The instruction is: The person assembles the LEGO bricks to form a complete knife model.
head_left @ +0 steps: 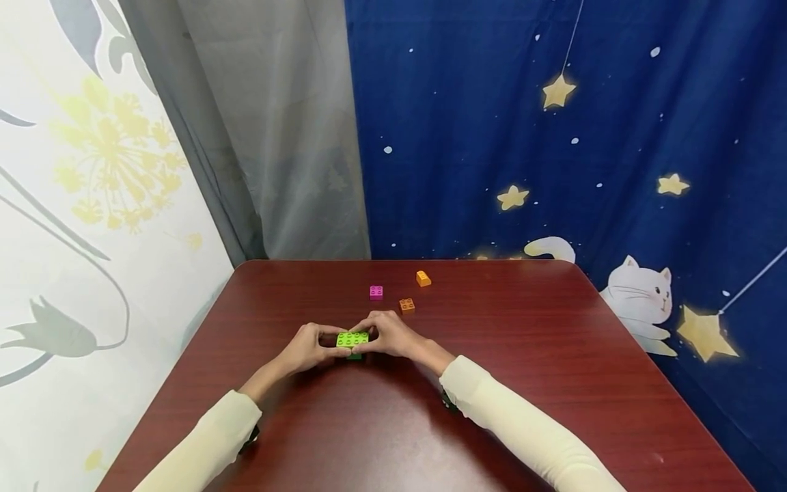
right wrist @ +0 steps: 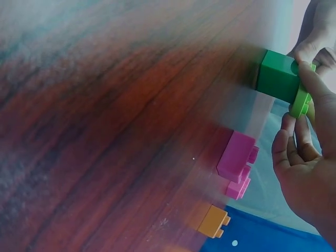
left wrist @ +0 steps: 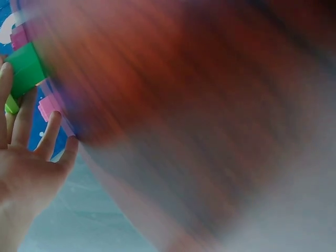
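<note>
A lime-green toy building brick [head_left: 352, 338] with studs on top lies over a dark green block [right wrist: 277, 76]. My left hand [head_left: 312, 348] pinches the lime brick's left end between thumb and fingers. At the other end, my right hand [head_left: 393, 333] pinches it the same way, thumb on the near side. From the right wrist, the dark green block stands on the table with the lime brick against its studded side. In the left wrist view the dark green block [left wrist: 27, 69] shows beyond the fingers, and part of the lime brick [left wrist: 11, 105] peeks out.
Beyond the hands on the dark red table [head_left: 393, 430] sit a magenta brick [head_left: 376, 293], a brownish-orange brick [head_left: 407, 306] and a sloped orange brick [head_left: 423, 279]. A pink brick [right wrist: 239, 187] shows in the right wrist view. Curtains [head_left: 455, 137] hang behind the table's far edge.
</note>
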A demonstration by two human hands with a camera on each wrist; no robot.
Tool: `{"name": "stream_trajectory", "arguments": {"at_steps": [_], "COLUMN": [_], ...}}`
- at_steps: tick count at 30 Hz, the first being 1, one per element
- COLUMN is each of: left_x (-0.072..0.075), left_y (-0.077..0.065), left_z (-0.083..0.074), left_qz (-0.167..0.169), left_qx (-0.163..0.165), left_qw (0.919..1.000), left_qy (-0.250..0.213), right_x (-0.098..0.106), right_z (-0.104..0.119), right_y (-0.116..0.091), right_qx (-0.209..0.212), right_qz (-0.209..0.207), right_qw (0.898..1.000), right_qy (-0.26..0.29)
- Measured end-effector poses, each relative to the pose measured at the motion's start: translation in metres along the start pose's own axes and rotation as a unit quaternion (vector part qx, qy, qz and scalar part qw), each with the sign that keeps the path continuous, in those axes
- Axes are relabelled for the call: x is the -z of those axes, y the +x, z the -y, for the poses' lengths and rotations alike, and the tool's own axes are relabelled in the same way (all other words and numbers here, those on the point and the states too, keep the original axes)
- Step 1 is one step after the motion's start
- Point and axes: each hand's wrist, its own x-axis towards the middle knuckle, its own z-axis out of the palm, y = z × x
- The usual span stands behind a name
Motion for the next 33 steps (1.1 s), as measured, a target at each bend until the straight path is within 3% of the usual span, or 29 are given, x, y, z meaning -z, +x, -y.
{"name": "stream_trajectory", "arguments": {"at_steps": [8, 15, 20, 25, 33], "left_x": [0.0, -0.001, -0.001, -0.002, -0.006], "left_y": [0.003, 0.001, 0.001, 0.002, 0.005], "left_z": [-0.004, -0.005, -0.005, -0.006, -0.009], "left_qz": [0.004, 0.001, -0.007, -0.012, -0.007], "left_qx": [-0.023, -0.016, -0.03, -0.044, -0.049], "left_qw": [0.9995, 0.9991, 0.9986, 0.9977, 0.9978], "left_qy": [0.019, 0.039, 0.043, 0.051, 0.044], "right_x": [0.002, 0.009, 0.019, 0.027, 0.03], "right_z": [-0.003, -0.009, -0.019, -0.031, -0.049], "right_y": [-0.003, -0.011, -0.018, -0.028, -0.041], "right_qx": [-0.006, -0.015, -0.033, -0.025, -0.04], "right_qz": [-0.012, -0.008, -0.01, -0.011, 0.008], "right_qw": [1.0, 1.0, 0.999, 1.0, 0.999], "right_qy": [0.01, 0.005, 0.001, -0.009, -0.019]}}
